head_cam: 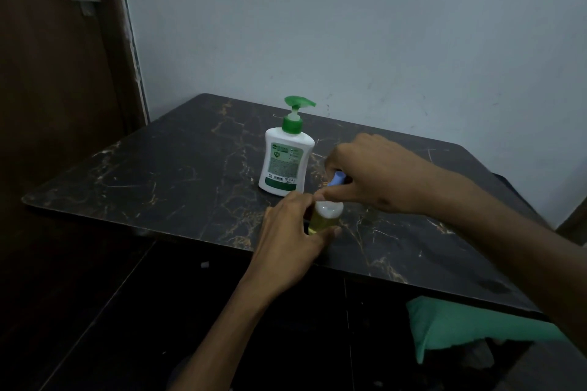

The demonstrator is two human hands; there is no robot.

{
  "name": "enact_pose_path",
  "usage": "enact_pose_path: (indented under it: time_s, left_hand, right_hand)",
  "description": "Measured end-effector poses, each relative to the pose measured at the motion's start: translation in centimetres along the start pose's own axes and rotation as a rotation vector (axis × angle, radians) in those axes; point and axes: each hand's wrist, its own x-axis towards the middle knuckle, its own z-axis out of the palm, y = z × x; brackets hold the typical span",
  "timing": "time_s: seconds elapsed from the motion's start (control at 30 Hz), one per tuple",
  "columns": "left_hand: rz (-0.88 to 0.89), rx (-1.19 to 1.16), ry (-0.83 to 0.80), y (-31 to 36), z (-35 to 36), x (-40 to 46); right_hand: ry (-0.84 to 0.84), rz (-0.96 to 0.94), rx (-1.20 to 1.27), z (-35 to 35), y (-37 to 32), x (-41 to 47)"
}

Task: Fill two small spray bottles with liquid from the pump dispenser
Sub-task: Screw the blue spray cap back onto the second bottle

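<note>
So, dark marble-look table point(158, 168) with the dispenser point(286, 155) standing upright on it, well back from the near edge, pump head up and nozzle pointing right. Just in front of the dispenser and slightly right, a small bottle point(324, 219) stands on the table, clear body with yellowish liquid inside, whitish neck at top. Left hand point(289, 232) is wrapped around the bottle body from the left, fingers curled on it, steadying it upright. Right hand point(368, 171) sits right of the dispenser and above the bottle, fingers closed on a small blue piece point(336, 179), probably the spray cap or its stem; thumb tip near the bottle neck. Whether the blue piece is seated on the neck or just off it can't be told. Second bottle not visible, maybe hidden under the right hand. Handling guess: bottle is light, thin plastic, tips easily, so hold low to mid body and don't squeeze hard with the neck open or liquid comes out; soapy residue would make it slippery. Cap is tiny and stiff, pinch by its sides and twist. Dispenser looks heavier and stable, press the pump from the top with the base held. Green cloth point(460, 324) shows below the table at right.
</note>
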Motion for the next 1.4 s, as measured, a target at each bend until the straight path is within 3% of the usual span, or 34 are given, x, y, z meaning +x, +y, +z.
enact_pose_path:
  time_s: [0.13, 0.37, 0.63, 1.0, 1.23, 1.4]
  left_hand:
    - [-0.011, -0.007, 0.000, 0.0, 0.0, -0.1]
    - [-0.014, 0.002, 0.004, -0.3, 0.2, 0.1]
    - [-0.022, 0.004, -0.004, -0.2, 0.2, 0.1]
    - [-0.015, -0.019, -0.006, 0.0, 0.0, 0.1]
    - [-0.031, -0.005, -0.002, -0.2, 0.1, 0.1]
    - [-0.020, -0.005, 0.001, 0.0, 0.0, 0.1]
  right_hand:
    - [-0.017, 0.017, -0.088, 0.0, -0.3, 0.1]
    - [-0.006, -0.096, 0.013, -0.8, 0.0, -0.7]
    - [-0.002, -0.061, 0.068, -0.2, 0.1, -0.6]
    - [0.053, 0.035, -0.108, 0.7, -0.1, -0.3]
    - [0.004, -0.078, 0.116, -1.7, 0.8, -0.9]
    - [-0.034, -0.113, 0.145, -0.9, 0.6, -0.9]
